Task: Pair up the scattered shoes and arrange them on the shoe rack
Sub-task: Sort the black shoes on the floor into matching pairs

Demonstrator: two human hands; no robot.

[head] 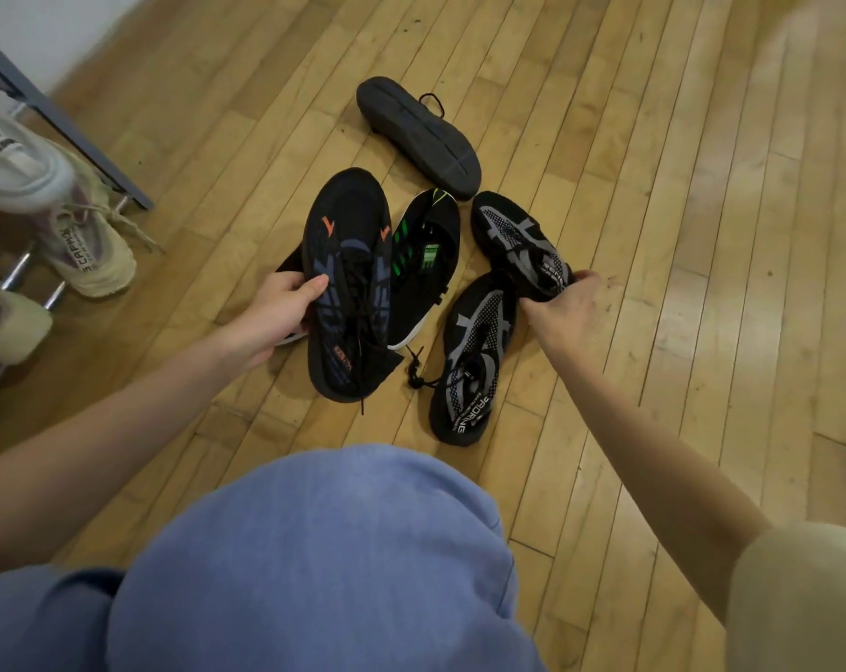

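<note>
trousers (314,550): loose, blue | right sleeve (808,589): short, beige | forearms bare

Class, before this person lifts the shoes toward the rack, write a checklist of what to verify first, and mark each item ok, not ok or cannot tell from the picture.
1. Left hand grips the black trainer with orange marks and blue lettering: ok.
2. Right hand holds the farther black shoe with grey mesh straps at its opening: ok.
3. Its match, the nearer black and grey mesh shoe, is also held: cannot tell; it lies just under the hand.
4. A partner for the orange-marked trainer is found: cannot tell; something dark lies beneath it.
5. The black shoe with green stripes is paired: not ok.
6. The upturned dark grey-soled shoe is righted: not ok.
</note>
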